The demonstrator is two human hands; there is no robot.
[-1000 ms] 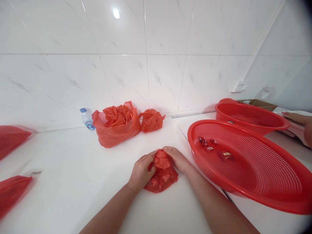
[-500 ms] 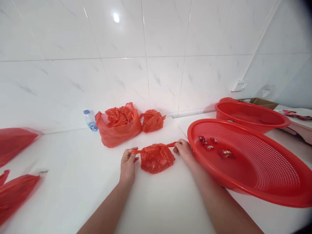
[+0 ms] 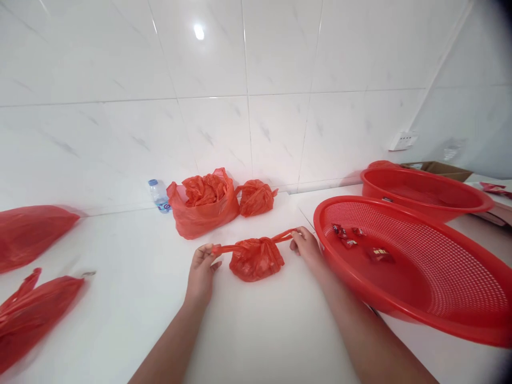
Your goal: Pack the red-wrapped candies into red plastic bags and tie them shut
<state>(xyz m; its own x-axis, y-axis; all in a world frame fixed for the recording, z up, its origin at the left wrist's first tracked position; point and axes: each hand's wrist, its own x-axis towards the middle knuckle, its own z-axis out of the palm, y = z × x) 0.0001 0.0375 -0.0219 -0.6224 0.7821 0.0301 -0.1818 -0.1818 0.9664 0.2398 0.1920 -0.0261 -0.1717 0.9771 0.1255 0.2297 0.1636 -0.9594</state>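
A small red plastic bag point(image 3: 256, 262) rests on the white table between my hands, bunched at the top with something inside that I cannot make out. My left hand point(image 3: 203, 266) pinches one of its handles, pulled out to the left. The other handle stretches to the right, pinched by the fingers of my right hand point(image 3: 304, 244). Both handles look taut. Right of my right hand stands a red perforated basket point(image 3: 440, 266), with several small red wrapped packets point(image 3: 343, 232) lying on its bottom.
Against the tiled wall stand a water bottle point(image 3: 159, 197), an open red bag point(image 3: 204, 210) stuffed with crumpled plastic and a tied red bag point(image 3: 257, 198). More red bags point(image 3: 36, 234) lie at left. A red basin point(image 3: 428, 186) and a cardboard box point(image 3: 440, 169) are at back right.
My hands have moved apart, drawing the handles out longer and gathering the bag's top tighter. The whole view has shifted slightly, so the surroundings appear further right.
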